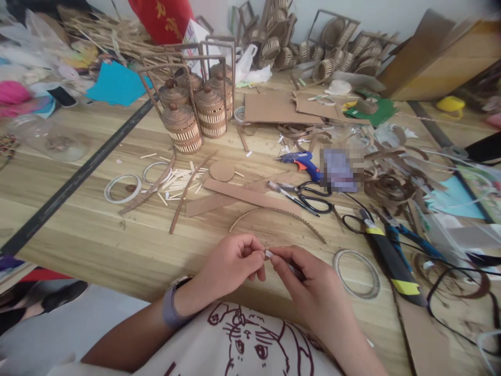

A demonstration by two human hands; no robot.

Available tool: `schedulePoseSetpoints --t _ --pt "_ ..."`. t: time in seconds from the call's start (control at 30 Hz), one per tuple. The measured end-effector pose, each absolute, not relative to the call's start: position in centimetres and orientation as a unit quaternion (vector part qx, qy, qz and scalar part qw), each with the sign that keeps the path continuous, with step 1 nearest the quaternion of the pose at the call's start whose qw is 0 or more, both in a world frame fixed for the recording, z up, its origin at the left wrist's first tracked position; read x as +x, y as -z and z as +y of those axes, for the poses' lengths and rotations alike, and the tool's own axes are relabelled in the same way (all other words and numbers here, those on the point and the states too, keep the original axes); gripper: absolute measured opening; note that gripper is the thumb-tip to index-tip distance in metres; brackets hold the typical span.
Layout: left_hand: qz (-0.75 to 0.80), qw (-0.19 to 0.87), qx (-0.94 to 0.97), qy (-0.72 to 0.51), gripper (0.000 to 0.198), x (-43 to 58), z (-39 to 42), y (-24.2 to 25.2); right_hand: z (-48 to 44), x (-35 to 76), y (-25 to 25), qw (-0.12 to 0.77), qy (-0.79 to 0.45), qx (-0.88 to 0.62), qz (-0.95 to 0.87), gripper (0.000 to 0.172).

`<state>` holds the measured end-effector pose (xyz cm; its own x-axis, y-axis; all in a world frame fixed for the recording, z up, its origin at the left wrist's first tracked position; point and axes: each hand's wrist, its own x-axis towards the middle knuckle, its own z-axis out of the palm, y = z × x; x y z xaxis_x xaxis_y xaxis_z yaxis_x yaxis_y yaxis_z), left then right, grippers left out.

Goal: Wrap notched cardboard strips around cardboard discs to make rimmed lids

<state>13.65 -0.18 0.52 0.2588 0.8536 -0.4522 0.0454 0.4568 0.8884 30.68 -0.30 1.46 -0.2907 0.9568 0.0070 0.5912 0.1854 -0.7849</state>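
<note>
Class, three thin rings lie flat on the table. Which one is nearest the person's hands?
The ring beside the right hand, which with the left hand pinches a white strip. The other two rings lie far off to the left.

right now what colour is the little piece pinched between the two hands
White; the small piece shows best in the head view.

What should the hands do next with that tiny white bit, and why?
Probably bring the white bit down to the curved cardboard strip: the left hand and right hand pinch it together, right beside that strip.
</note>
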Motion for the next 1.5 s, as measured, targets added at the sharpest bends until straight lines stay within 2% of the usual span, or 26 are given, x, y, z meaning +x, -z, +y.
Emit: schedulePoseSetpoints --t 0.1,0.23,0.5,0.9,1.5 --pt "0.536 0.666 0.425 -0.298 0.008 13.6 -0.2 -0.3 -0.2 30.7 -1.4 0.272 -0.324 -0.513 -0.747 0.018" --pt "0.558 0.645 0.433 -0.291 0.007 13.7 -0.2 0.2 -0.4 30.5 -1.2 0.317 -0.217 -0.499 -0.776 0.017" --pt "0.568 0.605 0.477 -0.290 0.008 14.1 -0.5 0.4 -0.7 29.6 -0.9 0.307 -0.157 -0.484 -0.805 0.018" --pt "0.567 0.538 0.557 -0.280 0.010 14.2 -0.9 -0.3 -0.6 29.9 -1.6 0.277 -0.321 -0.570 -0.704 0.011" --pt "0.570 0.512 0.582 -0.272 0.014 14.4 -1.3 -0.2 -1.2 29.8 -1.1 0.302 -0.340 -0.585 -0.671 0.012"
